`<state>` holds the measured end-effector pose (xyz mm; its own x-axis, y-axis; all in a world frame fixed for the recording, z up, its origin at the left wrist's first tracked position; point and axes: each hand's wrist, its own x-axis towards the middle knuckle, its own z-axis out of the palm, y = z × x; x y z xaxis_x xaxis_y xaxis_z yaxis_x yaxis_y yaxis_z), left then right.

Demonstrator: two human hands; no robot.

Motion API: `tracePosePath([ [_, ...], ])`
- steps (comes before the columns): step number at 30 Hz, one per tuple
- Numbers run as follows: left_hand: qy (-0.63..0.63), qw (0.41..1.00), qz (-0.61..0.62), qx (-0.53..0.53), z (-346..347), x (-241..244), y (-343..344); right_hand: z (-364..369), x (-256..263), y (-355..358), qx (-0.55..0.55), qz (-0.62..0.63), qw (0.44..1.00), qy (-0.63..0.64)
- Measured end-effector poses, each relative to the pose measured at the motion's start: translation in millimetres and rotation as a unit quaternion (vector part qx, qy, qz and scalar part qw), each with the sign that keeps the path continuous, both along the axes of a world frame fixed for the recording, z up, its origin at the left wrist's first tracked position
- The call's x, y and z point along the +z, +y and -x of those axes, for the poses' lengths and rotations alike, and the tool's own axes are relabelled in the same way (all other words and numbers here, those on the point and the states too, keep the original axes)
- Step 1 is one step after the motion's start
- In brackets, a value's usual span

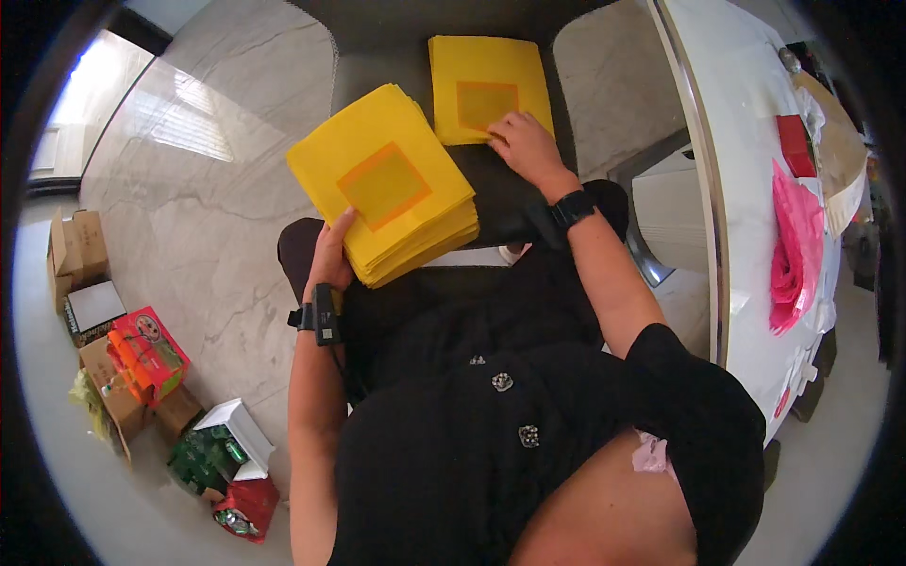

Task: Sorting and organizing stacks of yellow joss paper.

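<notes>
My left hand (330,251) grips a thick stack of yellow paper sheets (318,159), its thumb on top near the lower left edge. The top sheet bears a darker square with an orange border. The stack is tilted over my lap, its uneven layers showing along the near side. To the upper right, a second, thinner-looking pile of the same yellow sheets (453,64) lies on a dark seat (382,49). My right hand (525,145) rests its bent fingers on the near edge of that pile. Whether it pinches a sheet is hidden.
At right stands a white table (743,212) with pink plastic sheeting (796,255) and a red box (796,146). Cardboard boxes (79,244), a red carton (152,347), a white foam box (244,439) and a red bag (251,506) sit on the marble-patterned floor (226,283) at left.
</notes>
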<state>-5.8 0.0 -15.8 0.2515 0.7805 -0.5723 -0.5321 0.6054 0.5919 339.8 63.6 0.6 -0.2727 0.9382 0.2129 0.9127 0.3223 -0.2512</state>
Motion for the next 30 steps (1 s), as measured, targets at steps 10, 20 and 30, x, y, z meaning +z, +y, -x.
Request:
tracePosePath([
  [10, 0.002, 1.000, -0.017, 0.004, 2, -5, 0, 22, 18, 9, -0.030, -0.145, 0.987, 0.066],
  [20, -0.015, 1.000, 0.007, 0.021, -10, 15, 1, 95, 32, -30, 0.306, -0.133, 0.943, -0.013],
  [30, -0.027, 1.000, -0.013, 0.003, -7, 14, 0, 111, 26, -40, 0.388, -0.155, 0.908, -0.004],
])
